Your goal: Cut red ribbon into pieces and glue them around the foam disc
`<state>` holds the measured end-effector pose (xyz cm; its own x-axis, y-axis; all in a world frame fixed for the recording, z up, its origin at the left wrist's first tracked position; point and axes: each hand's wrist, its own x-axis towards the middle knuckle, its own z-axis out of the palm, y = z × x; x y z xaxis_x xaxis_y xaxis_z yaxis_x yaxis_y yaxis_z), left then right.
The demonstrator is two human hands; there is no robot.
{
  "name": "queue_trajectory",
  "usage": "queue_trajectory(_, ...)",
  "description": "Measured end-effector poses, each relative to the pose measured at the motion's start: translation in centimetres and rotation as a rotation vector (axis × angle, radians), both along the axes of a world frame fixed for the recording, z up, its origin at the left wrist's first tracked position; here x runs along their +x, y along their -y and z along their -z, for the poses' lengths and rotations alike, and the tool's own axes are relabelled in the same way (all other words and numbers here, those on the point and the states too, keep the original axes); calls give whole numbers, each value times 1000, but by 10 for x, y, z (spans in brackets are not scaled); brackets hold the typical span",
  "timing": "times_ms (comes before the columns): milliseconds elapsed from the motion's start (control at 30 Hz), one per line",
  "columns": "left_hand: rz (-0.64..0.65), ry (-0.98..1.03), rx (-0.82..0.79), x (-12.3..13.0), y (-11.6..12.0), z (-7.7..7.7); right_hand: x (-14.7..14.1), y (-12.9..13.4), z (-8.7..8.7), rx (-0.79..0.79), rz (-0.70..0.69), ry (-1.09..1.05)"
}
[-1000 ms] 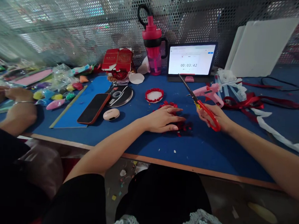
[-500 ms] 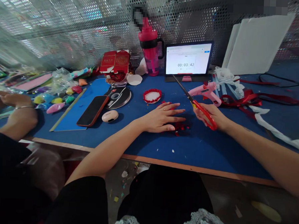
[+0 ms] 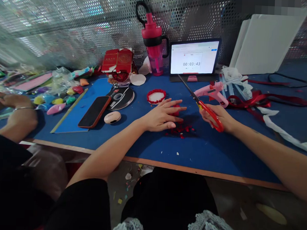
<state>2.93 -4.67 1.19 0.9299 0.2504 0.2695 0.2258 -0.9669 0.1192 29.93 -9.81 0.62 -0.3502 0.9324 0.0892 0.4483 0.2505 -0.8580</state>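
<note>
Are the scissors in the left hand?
No, the right hand holds the scissors, while the left hand has its fingers spread.

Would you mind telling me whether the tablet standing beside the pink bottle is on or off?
The tablet is on: its screen is lit white and shows a timer reading 00:03:43.

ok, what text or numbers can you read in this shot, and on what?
"00:03:43": screen of the tablet; its other lines are too small to read.
Red printed card: lettering too blurred.
Black disc: label markings unreadable.
Earbud case: faint mark, too small.
</note>
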Motion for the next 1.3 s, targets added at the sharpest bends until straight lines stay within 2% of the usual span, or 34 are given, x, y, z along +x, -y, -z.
queue_trajectory(67,41,-62,-4,1,1,1,0,0,0,-7,9,-2)
queue_trajectory(200,-91,-55,63,-3,-5,2,-2,1,-3,-15,12,-26)
queue_trajectory(333,-248,188,103,-11,-12,-3,-3,3,-5,-31,18,-51)
queue_trajectory(433,-401,369,14,-14,-14,-6,-2,3,-5,-65,13,-90)
queue_trajectory(500,-444,388,-46,-15,-14,-7,-2,4,-5,-88,6,-121)
queue_trajectory(567,-374,352,-63,-14,-13,-6,-3,4,-5,-96,-2,-137)
queue_trajectory(700,-98,289,-63,-3,-2,-4,-4,4,-6,-76,-18,-128)
queue_trajectory(800,7,296,-96,9,12,-3,-5,4,-6,-68,-11,-110)
queue_trajectory(967,80,171,-141,18,28,-1,-3,2,-3,-54,-5,-98)
queue_trajectory(1133,93,55,-155,16,29,-2,-3,1,-2,-55,-1,-93)
queue_trajectory(1300,88,33,-161,18,29,0,-1,0,-1,-63,0,-85)
